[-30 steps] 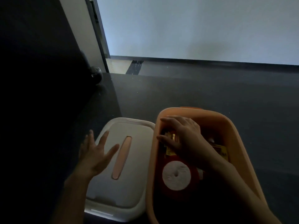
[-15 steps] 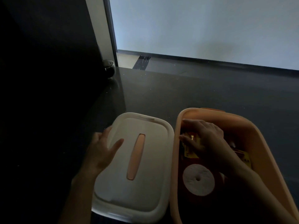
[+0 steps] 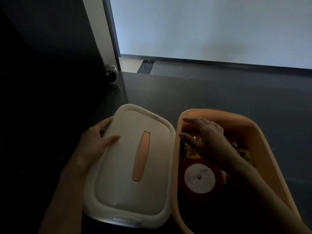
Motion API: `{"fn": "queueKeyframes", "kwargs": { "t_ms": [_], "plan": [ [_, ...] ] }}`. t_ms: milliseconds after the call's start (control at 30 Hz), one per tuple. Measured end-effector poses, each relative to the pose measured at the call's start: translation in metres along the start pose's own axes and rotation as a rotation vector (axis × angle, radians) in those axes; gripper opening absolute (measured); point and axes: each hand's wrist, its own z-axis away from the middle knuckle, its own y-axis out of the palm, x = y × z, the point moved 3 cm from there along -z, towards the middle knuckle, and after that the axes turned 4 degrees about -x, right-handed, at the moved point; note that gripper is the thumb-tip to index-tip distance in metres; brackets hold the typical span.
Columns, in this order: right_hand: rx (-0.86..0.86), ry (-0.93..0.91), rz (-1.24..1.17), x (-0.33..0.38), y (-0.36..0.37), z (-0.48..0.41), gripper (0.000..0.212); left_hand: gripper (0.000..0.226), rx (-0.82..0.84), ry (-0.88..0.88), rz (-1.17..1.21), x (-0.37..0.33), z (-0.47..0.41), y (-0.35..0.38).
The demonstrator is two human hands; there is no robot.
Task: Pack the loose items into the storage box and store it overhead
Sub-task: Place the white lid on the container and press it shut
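Note:
An orange storage box (image 3: 253, 130) stands open on the dark counter at the right. Inside lie a red spool with a white round face (image 3: 199, 179) and yellow packets (image 3: 191, 152). My right hand (image 3: 207, 141) reaches into the box, its fingers spread and resting on the yellow packets. The white lid (image 3: 121, 174), with an orange handle strip (image 3: 141, 156), lies flat just left of the box. My left hand (image 3: 96, 142) holds the lid's left edge, thumb on top and fingers along the rim. The box's near end is dark and cut off by the frame.
The dark counter (image 3: 202, 92) stretches back to a white wall. At the back left, beside a tall dark panel (image 3: 50, 65), sits a small shiny round object (image 3: 110, 74). A pale post (image 3: 101, 31) rises behind it.
My left hand went from hovering over the lid to holding its left edge. The view shifted so lid and box sit further right. My right hand stays on the packets.

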Motion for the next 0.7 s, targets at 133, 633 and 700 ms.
{"fn": "queueKeyframes", "kwargs": {
  "t_ms": [133,633,700],
  "plan": [
    [0.000,-0.007,-0.044,0.006,-0.007,0.004,0.054,0.070,-0.017,0.075,-0.026,-0.030,0.005,-0.008],
    [-0.322,-0.040,-0.242,0.013,-0.102,0.020,0.067,0.047,-0.265,0.233,0.330,-0.141,0.003,-0.065],
    [-0.372,0.090,-0.196,-0.009,-0.103,0.027,0.070,0.037,-0.161,0.205,0.411,-0.148,0.021,-0.019]
  ]
}}
